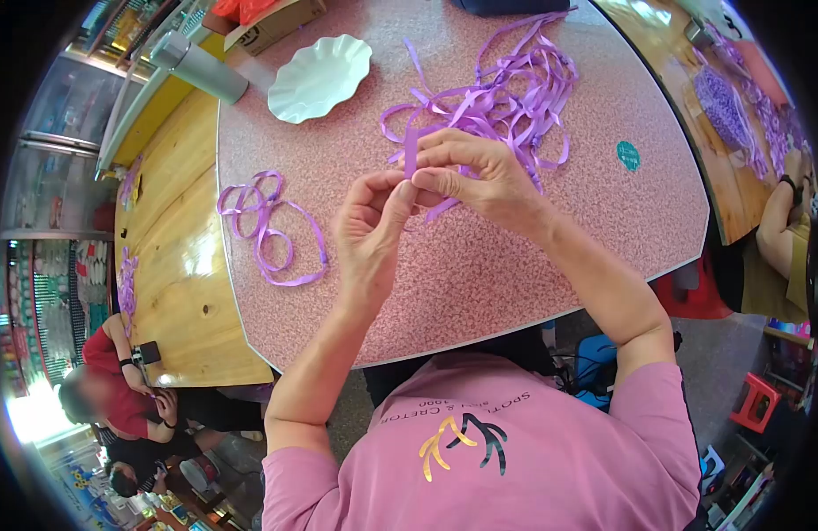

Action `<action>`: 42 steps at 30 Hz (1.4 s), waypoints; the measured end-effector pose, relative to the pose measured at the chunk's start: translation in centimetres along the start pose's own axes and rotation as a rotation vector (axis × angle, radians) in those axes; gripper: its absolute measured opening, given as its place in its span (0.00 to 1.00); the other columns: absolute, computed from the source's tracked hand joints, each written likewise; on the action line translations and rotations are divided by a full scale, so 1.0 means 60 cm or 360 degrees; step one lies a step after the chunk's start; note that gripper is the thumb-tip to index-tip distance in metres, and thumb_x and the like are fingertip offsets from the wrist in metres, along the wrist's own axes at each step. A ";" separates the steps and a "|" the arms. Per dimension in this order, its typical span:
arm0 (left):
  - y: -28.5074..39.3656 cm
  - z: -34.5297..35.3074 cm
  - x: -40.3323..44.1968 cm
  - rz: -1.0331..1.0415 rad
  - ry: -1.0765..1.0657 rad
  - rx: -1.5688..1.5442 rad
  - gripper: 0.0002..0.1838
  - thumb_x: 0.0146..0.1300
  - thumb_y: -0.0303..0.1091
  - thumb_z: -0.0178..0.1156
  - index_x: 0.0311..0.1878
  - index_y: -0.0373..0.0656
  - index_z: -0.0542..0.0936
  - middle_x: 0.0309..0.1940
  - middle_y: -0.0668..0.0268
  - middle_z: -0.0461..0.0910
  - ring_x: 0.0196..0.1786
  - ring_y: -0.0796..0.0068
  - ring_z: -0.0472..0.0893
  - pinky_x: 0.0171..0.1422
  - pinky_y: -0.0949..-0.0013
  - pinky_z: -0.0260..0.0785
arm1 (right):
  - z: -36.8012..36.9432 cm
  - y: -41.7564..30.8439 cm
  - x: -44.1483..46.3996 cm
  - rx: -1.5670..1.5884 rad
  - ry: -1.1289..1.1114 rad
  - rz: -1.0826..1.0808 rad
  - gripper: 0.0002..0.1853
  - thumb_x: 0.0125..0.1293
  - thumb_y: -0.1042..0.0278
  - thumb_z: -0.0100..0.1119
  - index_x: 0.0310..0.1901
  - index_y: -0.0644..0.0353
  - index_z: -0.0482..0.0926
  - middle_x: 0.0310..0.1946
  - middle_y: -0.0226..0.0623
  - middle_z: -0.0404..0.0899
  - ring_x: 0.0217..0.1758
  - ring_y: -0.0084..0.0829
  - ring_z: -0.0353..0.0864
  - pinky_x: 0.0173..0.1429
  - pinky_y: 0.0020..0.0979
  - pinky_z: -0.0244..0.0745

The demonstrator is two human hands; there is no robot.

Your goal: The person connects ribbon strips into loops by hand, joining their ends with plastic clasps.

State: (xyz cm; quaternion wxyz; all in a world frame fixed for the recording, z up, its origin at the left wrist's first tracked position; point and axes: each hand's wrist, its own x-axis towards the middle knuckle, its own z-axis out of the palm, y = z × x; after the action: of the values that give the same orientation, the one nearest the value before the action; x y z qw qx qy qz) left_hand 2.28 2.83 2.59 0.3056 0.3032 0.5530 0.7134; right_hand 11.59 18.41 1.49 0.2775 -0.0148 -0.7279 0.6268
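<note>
A strip of purple ribbon (410,152) stands up between my two hands, above the pink speckled table (480,292). My left hand (372,217) is closed, with thumb and fingers pinching the ribbon near its lower part. From the other side my right hand (475,173) pinches the same ribbon, thumb against the fingers. Fingers partly hide where the ribbon is gripped. Just beyond my right hand lies a tangled heap of purple ribbons (524,88). Left of my left hand, a looped purple ribbon (272,234) lies apart on the table.
A white scalloped plate (320,78) and a grey bottle (201,69) are at the far left, near a cardboard box (272,25). A round green sticker (628,156) is on the table. Wooden tables (174,265) flank it, with other people seated at both sides.
</note>
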 end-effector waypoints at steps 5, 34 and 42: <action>-0.003 0.022 0.002 0.0029 0.0018 -0.0124 0.09 0.71 0.32 0.61 0.46 0.35 0.78 0.38 0.62 0.85 0.39 0.75 0.83 0.47 0.72 0.75 | 0.002 -0.012 -0.006 0.0665 -0.0012 0.0466 0.09 0.69 0.68 0.63 0.44 0.64 0.84 0.49 0.37 0.81 0.51 0.27 0.81 0.54 0.28 0.78; 0.043 -0.097 0.094 0.0262 -0.0369 0.1127 0.26 0.75 0.54 0.49 0.35 0.38 0.78 0.28 0.62 0.78 0.35 0.69 0.79 0.43 0.66 0.70 | 0.006 -0.017 -0.004 -0.0408 0.0173 0.0223 0.07 0.66 0.71 0.64 0.42 0.64 0.84 0.30 0.24 0.78 0.31 0.16 0.71 0.34 0.23 0.66; 0.014 -0.040 0.060 0.0236 -0.0376 0.1398 0.16 0.75 0.40 0.52 0.37 0.35 0.74 0.28 0.53 0.75 0.30 0.58 0.76 0.35 0.60 0.66 | 0.014 -0.002 -0.005 -0.0719 0.0185 -0.0292 0.07 0.60 0.75 0.68 0.40 0.63 0.84 0.28 0.32 0.76 0.30 0.22 0.76 0.32 0.27 0.69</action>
State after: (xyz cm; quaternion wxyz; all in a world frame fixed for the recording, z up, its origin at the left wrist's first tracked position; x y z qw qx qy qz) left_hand -1.93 4.00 3.24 0.1571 0.5219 0.7412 0.3918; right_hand 11.50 17.53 1.42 0.3643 -0.0462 -0.8308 0.4183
